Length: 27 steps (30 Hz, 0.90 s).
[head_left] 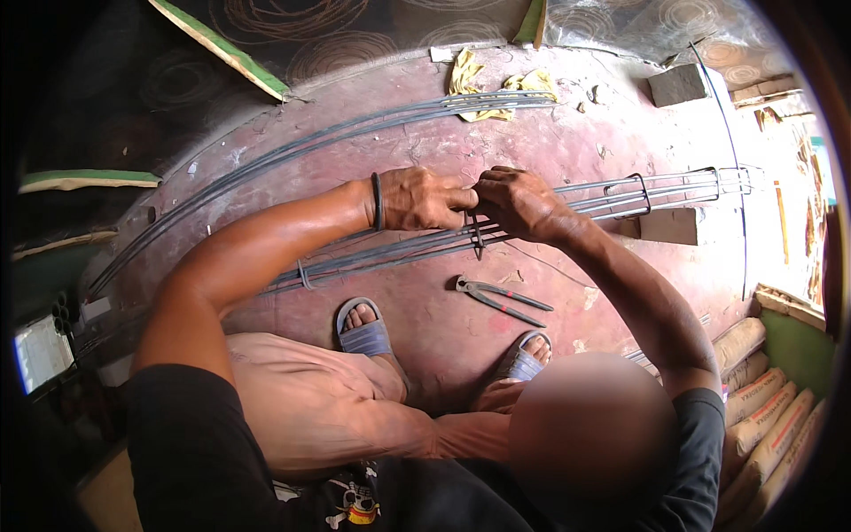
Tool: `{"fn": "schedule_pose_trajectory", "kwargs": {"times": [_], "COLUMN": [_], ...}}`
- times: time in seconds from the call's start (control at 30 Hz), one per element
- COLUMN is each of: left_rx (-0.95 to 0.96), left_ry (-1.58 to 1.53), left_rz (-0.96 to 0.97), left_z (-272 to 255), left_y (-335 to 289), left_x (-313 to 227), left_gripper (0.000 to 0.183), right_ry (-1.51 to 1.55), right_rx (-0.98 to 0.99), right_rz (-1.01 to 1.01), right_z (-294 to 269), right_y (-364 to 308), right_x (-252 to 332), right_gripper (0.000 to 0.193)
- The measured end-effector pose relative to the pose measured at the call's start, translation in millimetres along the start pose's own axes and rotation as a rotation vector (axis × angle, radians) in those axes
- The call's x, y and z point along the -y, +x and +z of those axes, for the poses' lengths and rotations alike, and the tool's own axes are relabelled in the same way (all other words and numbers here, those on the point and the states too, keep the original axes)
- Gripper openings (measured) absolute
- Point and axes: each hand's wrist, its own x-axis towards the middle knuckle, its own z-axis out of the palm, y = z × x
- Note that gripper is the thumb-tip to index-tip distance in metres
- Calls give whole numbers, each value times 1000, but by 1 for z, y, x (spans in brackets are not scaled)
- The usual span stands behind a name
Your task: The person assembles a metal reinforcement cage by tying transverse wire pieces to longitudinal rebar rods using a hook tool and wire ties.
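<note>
Several long steel reinforcing bars [417,244] run sideways in front of me, with square stirrups around them. My left hand [424,199] is closed, its fingertips pinched together over the bars. Right up against it, my right hand [519,202] curls its fingers at the same spot. Just below both hands, the side of one dark stirrup [477,238] shows. What the fingertips pinch is hidden between the hands. Farther right another stirrup [644,193] stands around the bars, and a lighter one [304,275] is at the left. End-cutting pincers [503,298] lie on the floor near my feet.
More loose bars [292,152] lie beyond, their right ends on a yellow cloth [483,84]. A concrete block [669,226] sits beneath the cage's right part; another block [679,86] is at the far right. Paper sacks [762,426] are stacked at the lower right.
</note>
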Motion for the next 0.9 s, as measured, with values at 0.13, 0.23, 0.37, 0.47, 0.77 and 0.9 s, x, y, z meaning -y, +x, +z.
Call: {"fn": "schedule_pose_trajectory", "kwargs": {"times": [0.13, 0.23, 0.37, 0.47, 0.77, 0.9], "left_rx": [-59, -60, -40, 19, -14, -127], "left_ry": [-181, -221, -163, -99, -86, -94], "left_rz": [-192, -204, -87, -21, -7, 40], "left_z": [12, 7, 2, 3, 6, 12], "left_y": [-2, -4, 3, 10, -5, -16], "left_x": [-8, -7, 1, 2, 7, 8], "left_gripper": [11, 13, 9, 4, 8, 12], "right_ry": [0, -1, -47, -18, -80, -54], "right_rx": [18, 10, 28, -11, -31, -39], "right_rz": [33, 31, 18, 25, 45, 86], "right_z": [3, 3, 1, 6, 1, -2], "right_y": [-2, 1, 0, -1, 7, 8], "right_x": [0, 0, 2, 3, 10, 15], "right_gripper": [13, 13, 13, 12, 14, 14]}}
